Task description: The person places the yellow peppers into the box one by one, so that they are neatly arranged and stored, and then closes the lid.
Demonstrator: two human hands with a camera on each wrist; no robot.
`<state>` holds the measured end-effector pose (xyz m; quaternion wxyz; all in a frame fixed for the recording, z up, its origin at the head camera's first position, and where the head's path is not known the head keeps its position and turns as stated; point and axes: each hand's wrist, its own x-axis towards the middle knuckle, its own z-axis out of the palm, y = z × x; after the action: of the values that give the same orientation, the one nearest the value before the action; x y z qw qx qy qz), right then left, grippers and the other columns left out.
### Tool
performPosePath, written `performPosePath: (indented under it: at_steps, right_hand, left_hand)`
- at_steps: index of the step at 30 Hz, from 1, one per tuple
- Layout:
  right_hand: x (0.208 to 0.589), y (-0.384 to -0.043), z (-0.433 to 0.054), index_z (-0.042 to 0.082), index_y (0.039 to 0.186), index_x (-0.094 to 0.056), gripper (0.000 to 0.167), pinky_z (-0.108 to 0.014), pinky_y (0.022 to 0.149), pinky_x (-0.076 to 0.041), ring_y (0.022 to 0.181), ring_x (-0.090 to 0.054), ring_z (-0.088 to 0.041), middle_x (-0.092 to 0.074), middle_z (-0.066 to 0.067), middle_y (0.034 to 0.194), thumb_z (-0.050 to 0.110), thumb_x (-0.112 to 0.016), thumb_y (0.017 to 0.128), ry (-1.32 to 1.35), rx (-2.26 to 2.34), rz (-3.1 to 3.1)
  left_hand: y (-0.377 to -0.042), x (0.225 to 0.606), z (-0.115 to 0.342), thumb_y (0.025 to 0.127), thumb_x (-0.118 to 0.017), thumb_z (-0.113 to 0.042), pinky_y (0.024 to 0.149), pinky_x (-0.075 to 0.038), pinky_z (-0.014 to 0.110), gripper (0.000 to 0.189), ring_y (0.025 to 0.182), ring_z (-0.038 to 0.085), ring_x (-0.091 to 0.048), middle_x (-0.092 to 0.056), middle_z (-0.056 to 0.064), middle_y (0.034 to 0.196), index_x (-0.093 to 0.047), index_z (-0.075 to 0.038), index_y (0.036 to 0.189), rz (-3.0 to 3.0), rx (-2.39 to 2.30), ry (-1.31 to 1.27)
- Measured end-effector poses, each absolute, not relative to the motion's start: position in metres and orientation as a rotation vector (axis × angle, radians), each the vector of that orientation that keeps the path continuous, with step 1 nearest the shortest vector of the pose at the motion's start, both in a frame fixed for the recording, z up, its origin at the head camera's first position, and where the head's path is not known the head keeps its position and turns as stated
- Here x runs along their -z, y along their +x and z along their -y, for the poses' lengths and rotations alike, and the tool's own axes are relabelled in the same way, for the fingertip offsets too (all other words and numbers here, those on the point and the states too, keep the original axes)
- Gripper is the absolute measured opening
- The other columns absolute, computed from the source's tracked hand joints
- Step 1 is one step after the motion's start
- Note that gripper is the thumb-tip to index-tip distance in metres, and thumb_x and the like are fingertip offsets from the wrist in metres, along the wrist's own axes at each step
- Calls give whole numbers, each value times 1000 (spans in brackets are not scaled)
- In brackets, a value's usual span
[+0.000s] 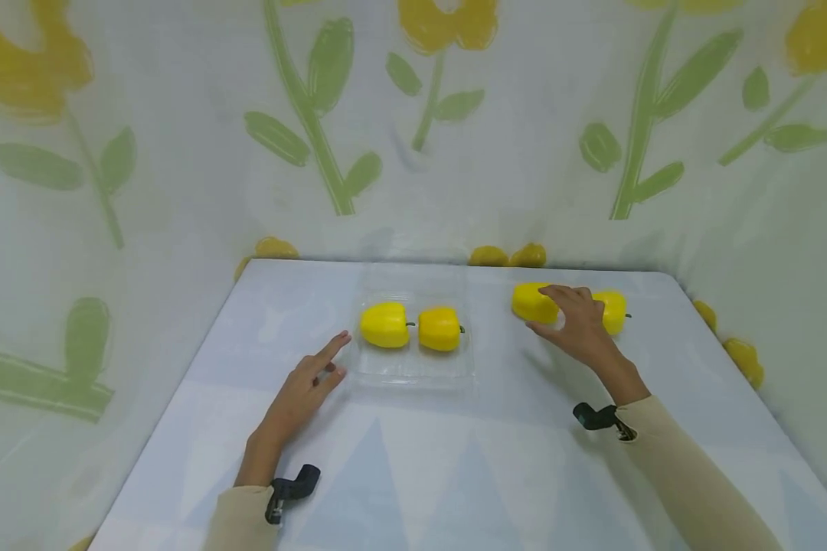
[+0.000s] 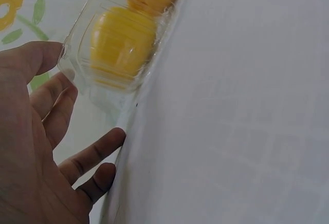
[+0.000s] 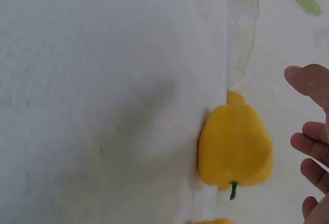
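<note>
Two yellow bell peppers, the left one (image 1: 384, 324) and the right one (image 1: 439, 329), lie in a clear plastic container (image 1: 413, 373), stems to the right. My left hand (image 1: 306, 390) is beside the container's left edge with loosely bent fingers; in the left wrist view the thumb (image 2: 43, 54) is right at its corner. Above two more yellow bell peppers, one nearer (image 1: 531, 303) and one farther right (image 1: 614, 312), my right hand (image 1: 579, 325) hovers with thumb and fingers spread apart. In the right wrist view a gap shows between the fingers and a pepper (image 3: 235, 144).
The white table (image 1: 413, 474) has pale blue triangles. Its back edge meets a white wall covering (image 1: 524, 153) printed with yellow flowers and green leaves. The container's transparent lid (image 1: 413, 275) lies folded back toward the wall. Both wrists wear small black cameras.
</note>
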<state>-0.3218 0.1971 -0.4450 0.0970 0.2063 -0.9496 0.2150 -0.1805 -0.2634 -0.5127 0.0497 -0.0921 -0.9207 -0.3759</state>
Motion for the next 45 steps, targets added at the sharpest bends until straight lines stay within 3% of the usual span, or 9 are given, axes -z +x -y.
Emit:
performPosePath:
  at_steps: [7, 29, 45]
  right_hand:
    - [440, -323, -220, 3, 139, -51, 64, -66, 90, -23, 124, -34, -45, -46, -24, 144, 31, -78, 88, 529, -618, 2815]
    - [445, -329, -271, 0, 144, -43, 76, -67, 89, -20, 123, -29, -52, -40, -30, 146, 41, -75, 89, 332, -496, 2938]
    - [444, -341, -277, 0, 151, -34, 88, -70, 96, -13, 128, -20, -53, -31, -30, 151, 42, -78, 86, 271, -520, 2998]
  left_hand:
    - [-184, 514, 263, 105, -53, -38, 84, -43, 43, 57, 109, 21, -52, -43, -10, 154, -32, -34, 158, 2792, 1148, -298]
    - [-181, 522, 270, 105, -53, -37, 84, -43, 44, 56, 109, 19, -52, -41, -11, 155, -33, -34, 157, 2796, 1151, -258]
    - [-175, 519, 277, 104, -53, -37, 81, -42, 44, 57, 101, 20, -50, -59, 1, 129, -31, -37, 157, 2805, 1162, -210]
